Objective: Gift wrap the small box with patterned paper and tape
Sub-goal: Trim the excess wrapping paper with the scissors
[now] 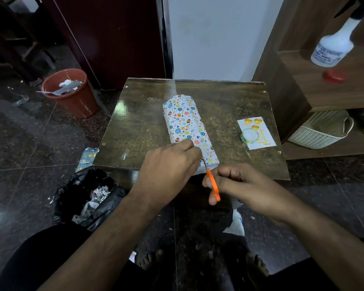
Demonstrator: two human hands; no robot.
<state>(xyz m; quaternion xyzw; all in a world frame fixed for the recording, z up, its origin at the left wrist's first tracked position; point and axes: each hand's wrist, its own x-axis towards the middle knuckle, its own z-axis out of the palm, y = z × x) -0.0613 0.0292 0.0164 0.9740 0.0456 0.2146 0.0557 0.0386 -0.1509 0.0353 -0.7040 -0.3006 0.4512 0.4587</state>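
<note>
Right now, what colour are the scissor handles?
Orange, seen in the head view: scissors in the right hand.

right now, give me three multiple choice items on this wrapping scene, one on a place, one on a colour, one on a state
1. Where does the roll of tape lie?
A. on the birthday card
B. in the red bin
C. on the wrapped box

2. What colour are the scissors' handles?
A. blue
B. orange
C. green

3. What is the right hand doing?
A. resting flat on the table
B. holding the tape
C. gripping the scissors

Answers:
1. A, the tape sits on the birthday card at the table's right side.
2. B, the scissors show orange handles.
3. C, its fingers curl round the handles, blades at the near end of the patterned paper, which the left hand touches.
</note>
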